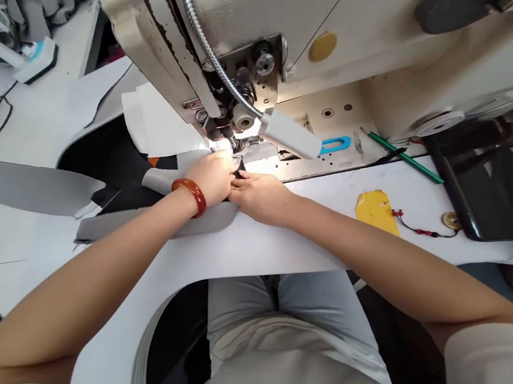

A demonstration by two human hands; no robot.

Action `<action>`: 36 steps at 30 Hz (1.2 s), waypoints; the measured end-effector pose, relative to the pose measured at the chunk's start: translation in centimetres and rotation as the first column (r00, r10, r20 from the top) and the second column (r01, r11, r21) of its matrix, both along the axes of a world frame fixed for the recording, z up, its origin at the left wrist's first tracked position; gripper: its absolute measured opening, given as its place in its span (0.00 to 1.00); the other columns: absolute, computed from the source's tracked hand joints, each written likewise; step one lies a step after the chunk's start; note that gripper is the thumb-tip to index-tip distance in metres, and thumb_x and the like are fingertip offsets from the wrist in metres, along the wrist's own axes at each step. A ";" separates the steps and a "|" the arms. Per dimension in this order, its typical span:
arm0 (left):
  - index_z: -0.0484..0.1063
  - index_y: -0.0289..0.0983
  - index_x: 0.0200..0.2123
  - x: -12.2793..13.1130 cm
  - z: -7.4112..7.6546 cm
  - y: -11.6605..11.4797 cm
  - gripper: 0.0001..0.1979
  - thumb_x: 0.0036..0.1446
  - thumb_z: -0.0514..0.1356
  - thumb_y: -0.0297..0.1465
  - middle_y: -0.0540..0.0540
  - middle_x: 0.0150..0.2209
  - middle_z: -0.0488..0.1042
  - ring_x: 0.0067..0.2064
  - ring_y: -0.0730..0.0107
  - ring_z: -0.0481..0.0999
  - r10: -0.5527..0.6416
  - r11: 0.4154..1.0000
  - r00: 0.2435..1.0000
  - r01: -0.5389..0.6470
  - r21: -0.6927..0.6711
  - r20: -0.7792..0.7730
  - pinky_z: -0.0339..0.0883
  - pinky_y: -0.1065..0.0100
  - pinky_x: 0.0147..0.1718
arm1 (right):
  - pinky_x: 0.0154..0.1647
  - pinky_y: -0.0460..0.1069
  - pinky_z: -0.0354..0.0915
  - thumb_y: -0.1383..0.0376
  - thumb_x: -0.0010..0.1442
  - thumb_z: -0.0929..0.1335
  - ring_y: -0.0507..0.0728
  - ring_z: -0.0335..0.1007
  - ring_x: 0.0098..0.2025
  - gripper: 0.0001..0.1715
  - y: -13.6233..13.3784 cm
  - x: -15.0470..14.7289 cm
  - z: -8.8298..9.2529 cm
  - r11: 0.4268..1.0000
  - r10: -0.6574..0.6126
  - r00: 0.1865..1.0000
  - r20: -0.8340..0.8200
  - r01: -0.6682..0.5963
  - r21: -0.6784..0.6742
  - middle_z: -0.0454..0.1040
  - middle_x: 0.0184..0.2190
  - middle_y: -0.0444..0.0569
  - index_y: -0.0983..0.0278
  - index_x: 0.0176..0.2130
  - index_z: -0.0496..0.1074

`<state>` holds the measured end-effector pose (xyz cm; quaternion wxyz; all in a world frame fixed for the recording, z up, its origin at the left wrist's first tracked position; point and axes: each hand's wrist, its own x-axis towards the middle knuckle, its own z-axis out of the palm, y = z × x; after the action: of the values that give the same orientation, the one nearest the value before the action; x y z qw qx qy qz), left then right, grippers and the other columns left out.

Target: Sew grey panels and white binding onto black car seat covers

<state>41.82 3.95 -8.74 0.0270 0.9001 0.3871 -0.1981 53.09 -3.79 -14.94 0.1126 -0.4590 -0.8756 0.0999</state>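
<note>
Both your left hand (212,178) and right hand (261,196) clamp fingers (227,169) on the soft, light grey fabric (202,222); grip its edge.

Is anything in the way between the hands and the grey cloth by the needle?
No, nothing visible. The left hand and the right hand both rest directly on the grey cloth, just in front of the needle. The small lamp hangs above and to the right, not between them.

One left hand (212,176), one right hand (259,195), one sewing machine (303,0), one red bangle (191,195), one yellow tag (376,211).
</note>
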 end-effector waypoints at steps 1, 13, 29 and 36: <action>0.76 0.35 0.46 0.0 -0.3 -0.3 0.14 0.61 0.54 0.29 0.39 0.44 0.72 0.45 0.56 0.72 0.014 1.000 1.000 -0.014 0.007 -0.015 0.64 0.61 0.38 | 0.58 0.53 0.64 0.77 0.62 0.63 0.59 0.74 0.52 0.15 -0.3 -0.3 0.2 1.000 -0.002 1.000 0.028 0.002 -0.003 0.77 0.51 0.57 0.70 0.45 0.76; 0.76 0.35 0.41 0.5 -2.4 0.4 0.11 0.61 0.54 0.30 0.40 0.44 0.73 0.47 0.55 0.72 -0.026 0.990 0.994 0.011 0.137 0.105 0.66 0.61 0.43 | 0.31 0.50 0.57 0.78 0.58 0.65 0.59 0.74 0.41 0.17 -0.1 0.9 0.9 0.984 -0.156 0.982 0.107 0.164 -0.067 0.80 0.43 0.51 0.65 0.43 0.76; 0.76 0.34 0.39 0.5 0.2 0.1 0.11 0.58 0.54 0.27 0.40 0.45 0.77 0.49 0.54 0.73 -0.109 0.975 0.990 0.124 0.187 -0.087 0.60 0.54 0.53 | 0.66 0.57 0.52 0.74 0.58 0.65 0.64 0.64 0.61 0.17 0.1 1.7 0.7 1.000 -0.003 0.999 -0.053 0.003 -0.009 0.73 0.55 0.61 0.73 0.48 0.75; 0.76 0.35 0.42 0.3 2.0 -0.8 0.14 0.63 0.51 0.26 0.39 0.46 0.76 0.48 0.55 0.74 -0.097 0.985 0.984 0.117 0.124 -0.151 0.63 0.57 0.47 | 0.53 0.54 0.65 0.76 0.57 0.65 0.62 0.73 0.51 0.16 0.5 1.3 0.6 0.995 0.083 0.996 -0.027 -0.085 -0.061 0.77 0.48 0.58 0.70 0.44 0.76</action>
<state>42.13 3.13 -6.75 -0.0718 0.9027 0.3513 -0.2378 54.38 -3.29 -14.29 0.1049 -0.4238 -0.8891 0.1373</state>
